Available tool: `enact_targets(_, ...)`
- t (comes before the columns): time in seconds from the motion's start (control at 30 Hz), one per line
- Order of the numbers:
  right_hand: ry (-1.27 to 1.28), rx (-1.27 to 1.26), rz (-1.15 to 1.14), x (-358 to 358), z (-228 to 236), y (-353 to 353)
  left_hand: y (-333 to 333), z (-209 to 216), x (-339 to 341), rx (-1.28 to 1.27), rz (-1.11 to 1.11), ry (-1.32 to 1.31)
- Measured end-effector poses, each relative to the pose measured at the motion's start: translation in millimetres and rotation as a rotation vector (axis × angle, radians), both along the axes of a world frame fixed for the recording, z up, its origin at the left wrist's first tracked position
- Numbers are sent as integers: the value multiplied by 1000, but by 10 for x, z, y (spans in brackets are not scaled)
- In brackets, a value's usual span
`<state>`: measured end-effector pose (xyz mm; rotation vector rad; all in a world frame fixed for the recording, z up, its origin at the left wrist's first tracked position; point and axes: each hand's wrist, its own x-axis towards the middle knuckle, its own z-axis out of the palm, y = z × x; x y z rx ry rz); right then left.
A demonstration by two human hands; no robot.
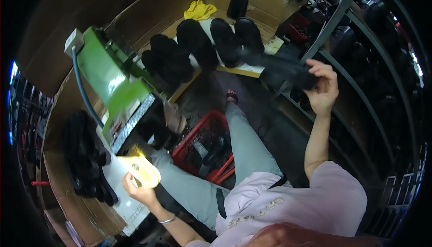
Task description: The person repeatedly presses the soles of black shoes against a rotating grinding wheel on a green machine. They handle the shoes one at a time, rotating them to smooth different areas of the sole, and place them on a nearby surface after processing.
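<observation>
My left hand [142, 194] is closed on the rounded end of a pale yellow, sole-shaped piece [146, 174], brightly lit beside the green machine [105, 76]. The far end of that piece reaches toward the machine's lower edge. Out to the right, my right hand [324, 87] grips the end of a long black piece [288, 70], probably a shoe or sole; it is blurred, so I cannot tell which. Its other end points toward several black shoes [194, 38] standing on a white-topped bench [252, 68].
A red crate [185, 150] of black scraps sits on the floor by my legs. More black footwear [83, 157] is piled left of the machine. Cardboard walls [157, 13] surround the bench, with a yellow cloth [199, 10] on it. A metal rack [344, 11] stands right.
</observation>
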<state>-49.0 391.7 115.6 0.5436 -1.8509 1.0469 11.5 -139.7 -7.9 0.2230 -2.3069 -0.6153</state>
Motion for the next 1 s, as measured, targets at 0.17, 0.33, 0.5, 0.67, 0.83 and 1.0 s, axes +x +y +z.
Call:
enact_targets(0.17,122,356,-508,-1093,-392,383,-689,122,-802,-264,247,55)
enact_targets(0.33,-228,701,-512,-1823,-1082,351,-1307,-323,-1512,-471,472,-193)
enact_targets(0.5,-234,683,-489,-1627,-1061,-48,-1297,-119,-1253,-406,472,-206)
enact_targets(0.67,-256,585,-423,-897,-1267,-276,-1101,35,-1188,-419,497,-286)
enact_targets(0.83,-515,522,-212,-139,-1873,-766,-1270,-7,-857,-142,345,18)
enact_targets(1.0,-670,453,-80,289,-2209,-1090,-1224,214,-729,79,133,227)
